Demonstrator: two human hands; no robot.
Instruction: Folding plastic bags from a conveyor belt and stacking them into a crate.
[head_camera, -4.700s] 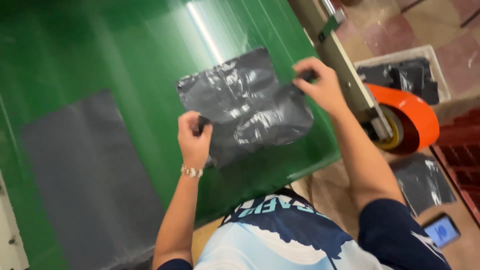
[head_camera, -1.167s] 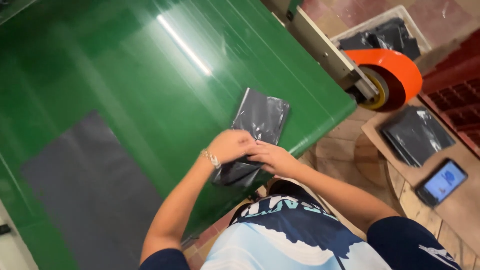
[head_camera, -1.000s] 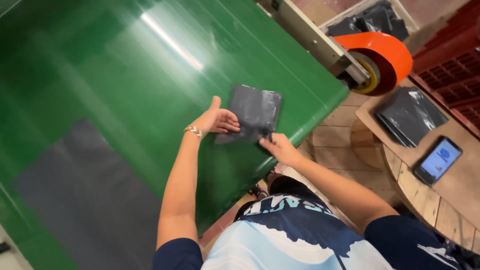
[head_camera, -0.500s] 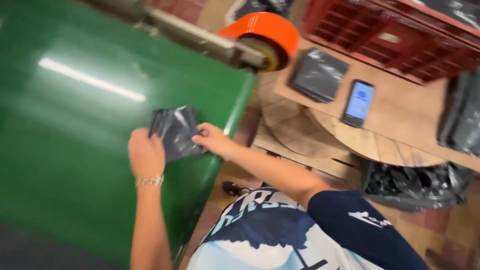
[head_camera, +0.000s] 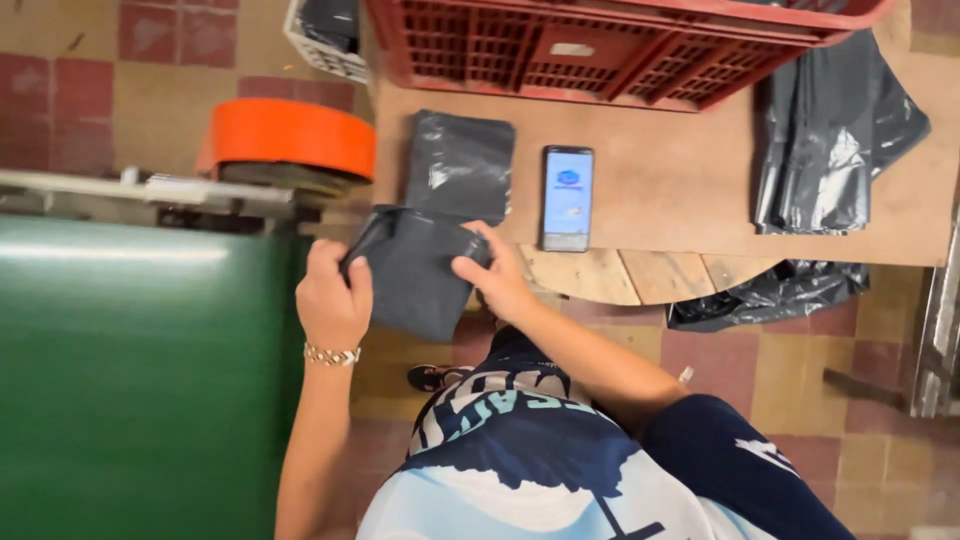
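Observation:
A folded dark grey plastic bag (head_camera: 415, 275) hangs in the air between the green table (head_camera: 130, 380) and a brown board table (head_camera: 680, 170). My left hand (head_camera: 332, 300) grips its left edge, with a bracelet on the wrist. My right hand (head_camera: 495, 275) pinches its right edge. A stack of folded grey bags (head_camera: 458, 162) lies on the board table just beyond the held bag.
A phone (head_camera: 567, 197) with a lit screen lies beside the stack. A red plastic crate (head_camera: 620, 45) stands at the far edge. Loose black plastic sheets (head_camera: 830, 130) drape the right end. An orange roller (head_camera: 290, 135) sits at the green table's end.
The bag was folded small on the green table, then lifted off it and carried to the right toward the board table. My view swung right with it.

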